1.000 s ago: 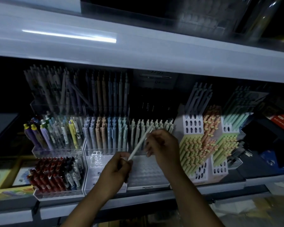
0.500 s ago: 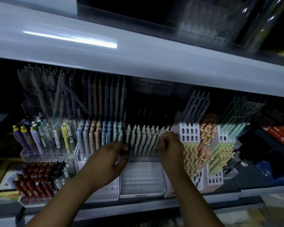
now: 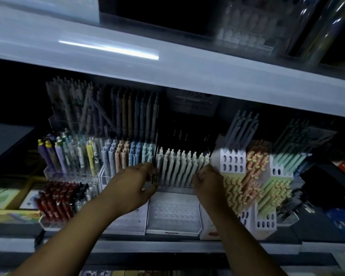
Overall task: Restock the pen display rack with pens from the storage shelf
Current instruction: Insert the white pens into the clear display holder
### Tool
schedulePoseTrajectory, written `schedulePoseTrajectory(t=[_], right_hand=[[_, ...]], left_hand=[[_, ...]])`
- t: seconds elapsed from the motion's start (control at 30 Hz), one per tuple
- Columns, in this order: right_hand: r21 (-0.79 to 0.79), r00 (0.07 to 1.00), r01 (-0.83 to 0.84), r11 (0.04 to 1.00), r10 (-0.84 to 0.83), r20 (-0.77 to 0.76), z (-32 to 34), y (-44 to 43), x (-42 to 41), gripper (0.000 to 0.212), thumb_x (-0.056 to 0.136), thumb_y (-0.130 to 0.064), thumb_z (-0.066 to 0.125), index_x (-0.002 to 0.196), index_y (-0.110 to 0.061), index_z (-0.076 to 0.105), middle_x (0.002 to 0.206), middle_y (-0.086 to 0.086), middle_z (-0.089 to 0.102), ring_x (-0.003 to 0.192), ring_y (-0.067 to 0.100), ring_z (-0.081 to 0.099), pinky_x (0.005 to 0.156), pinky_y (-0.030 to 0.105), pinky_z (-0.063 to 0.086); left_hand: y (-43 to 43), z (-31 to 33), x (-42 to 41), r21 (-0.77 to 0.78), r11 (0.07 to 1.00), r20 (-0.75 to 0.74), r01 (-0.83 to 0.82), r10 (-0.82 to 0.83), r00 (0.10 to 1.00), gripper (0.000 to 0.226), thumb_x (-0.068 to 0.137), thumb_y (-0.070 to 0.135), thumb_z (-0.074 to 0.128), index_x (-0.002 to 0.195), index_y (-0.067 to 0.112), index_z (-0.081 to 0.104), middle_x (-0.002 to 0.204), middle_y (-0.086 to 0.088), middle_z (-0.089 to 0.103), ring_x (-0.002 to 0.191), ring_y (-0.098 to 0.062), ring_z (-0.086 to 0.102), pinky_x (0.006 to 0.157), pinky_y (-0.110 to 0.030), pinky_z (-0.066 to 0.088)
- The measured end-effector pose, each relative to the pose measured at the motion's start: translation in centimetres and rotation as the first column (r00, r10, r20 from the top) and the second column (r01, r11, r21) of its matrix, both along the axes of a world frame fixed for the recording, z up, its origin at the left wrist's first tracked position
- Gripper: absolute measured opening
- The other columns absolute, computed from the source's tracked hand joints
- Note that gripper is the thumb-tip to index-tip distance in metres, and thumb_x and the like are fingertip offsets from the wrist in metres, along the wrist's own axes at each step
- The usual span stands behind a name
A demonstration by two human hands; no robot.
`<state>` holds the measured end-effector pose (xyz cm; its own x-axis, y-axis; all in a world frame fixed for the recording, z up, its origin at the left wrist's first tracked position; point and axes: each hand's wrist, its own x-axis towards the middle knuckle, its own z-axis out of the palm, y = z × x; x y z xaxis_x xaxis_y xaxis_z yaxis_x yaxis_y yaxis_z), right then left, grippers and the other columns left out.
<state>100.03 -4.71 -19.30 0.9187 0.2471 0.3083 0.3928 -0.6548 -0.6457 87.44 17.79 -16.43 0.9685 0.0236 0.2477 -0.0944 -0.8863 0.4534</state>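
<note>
2 hands flank the white pens (image 3: 179, 168), mid-shelf.
I see left hand (image 3: 134, 187) at the row's left end, right hand (image 3: 207, 183) at its right end; fingers curled, but in this blur I cannot tell if either grips. Pens stand upright at the back of the display rack (image 3: 173, 217).
</note>
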Motion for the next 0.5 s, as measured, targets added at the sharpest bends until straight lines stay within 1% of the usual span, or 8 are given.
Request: schedulePoseTrajectory(t=[0.03,0.1,0.13,0.2,0.27,0.33,0.43,0.5], right_hand=[[0.002,1.0,-0.014,1.0,0.014,-0.008,0.6,-0.1,-0.2,0.031,0.093,-0.006,0.067,0.076,-0.013,0.042,0.062,0.002,0.045,0.056,0.018,0.055,0.061,0.034,0.052],[-0.012,0.997,-0.066,0.998,0.065,-0.033,1.6,-0.6,-0.4,0.026,0.095,-0.009,0.064,0.083,-0.015,0.041,0.066,0.004,0.049,0.059,0.025,0.062,0.059,0.042,0.059],[-0.038,0.994,-0.104,0.994,0.102,-0.041,2.2,-0.8,-0.5,0.021,0.095,-0.011,0.062,0.085,-0.014,0.044,0.068,0.006,0.052,0.062,0.027,0.063,0.062,0.04,0.059],[-0.095,0.972,-0.235,0.967,0.233,-0.029,4.0,-0.8,-0.9,0.013,0.095,-0.01,0.062,0.088,-0.01,0.05,0.072,0.009,0.055,0.065,0.03,0.061,0.065,0.035,0.053],[-0.176,0.907,-0.419,0.891,0.419,-0.041,5.9,-0.4,-2.0,0.01,0.096,-0.013,0.062,0.094,-0.007,0.055,0.078,0.011,0.057,0.069,0.032,0.06,0.066,0.041,0.047],[-0.242,0.832,-0.55,0.799,0.55,-0.075,7.9,0.2,-3.5,0.012,0.098,-0.02,0.063,0.102,-0.01,0.057,0.086,0.007,0.058,0.076,0.029,0.06,0.071,0.044,0.047],[-0.354,0.736,-0.653,0.67,0.672,-0.084,10.3,2.0,-6.2,0.021,0.1,-0.029,0.061,0.116,-0.016,0.055,0.099,0.002,0.056,0.082,0.022,0.056,0.079,0.044,0.052],[-0.388,0.663,-0.706,0.593,0.746,-0.065,11.4,3.5,-8.5,0.031,0.1,-0.032,0.06,0.127,-0.017,0.054,0.113,0.001,0.056,0.095,0.022,0.058,0.087,0.042,0.051]], left_hand=[[-0.2,0.3,-0.4,0.02,1.0,-0.008,-0.018,0.019,1.0,0.036,0.098,0.047,0.06,0.126,0.025,0.056,0.112,0.006,0.064,0.096,-0.016,0.062,0.08,-0.033,0.052],[-0.7,1.0,-1.2,0.036,0.998,-0.019,-0.058,0.058,0.998,0.031,0.099,0.049,0.058,0.12,0.027,0.056,0.109,0.006,0.064,0.094,-0.016,0.062,0.08,-0.036,0.053],[-1.0,1.4,-1.7,0.033,0.996,-0.024,-0.079,0.08,0.997,0.029,0.099,0.051,0.056,0.117,0.028,0.056,0.106,0.007,0.063,0.093,-0.016,0.062,0.08,-0.037,0.054],[-1.7,2.4,-3.0,0.026,0.99,-0.038,-0.136,0.137,0.99,0.03,0.1,0.054,0.054,0.116,0.029,0.056,0.106,0.008,0.062,0.091,-0.014,0.061,0.079,-0.038,0.055],[-2.5,3.3,-4.7,0.045,0.976,-0.038,-0.212,0.214,0.976,0.036,0.1,0.056,0.053,0.122,0.028,0.055,0.111,0.008,0.062,0.089,-0.013,0.06,0.08,-0.037,0.054],[-3.2,4.6,-6.9,0.059,0.955,-0.05,-0.291,0.294,0.955,0.042,0.099,0.057,0.053,0.129,0.027,0.053,0.114,0.008,0.061,0.087,-0.012,0.06,0.079,-0.036,0.053],[-3.9,6.0,-11.1,0.084,0.909,-0.075,-0.408,0.414,0.907,0.043,0.097,0.056,0.056,0.13,0.028,0.052,0.117,0.007,0.062,0.086,-0.014,0.062,0.079,-0.037,0.054],[-4.2,6.8,-14.4,0.112,0.865,-0.069,-0.488,0.497,0.865,0.041,0.095,0.054,0.059,0.127,0.028,0.054,0.116,0.004,0.064,0.089,-0.018,0.062,0.078,-0.036,0.052]])
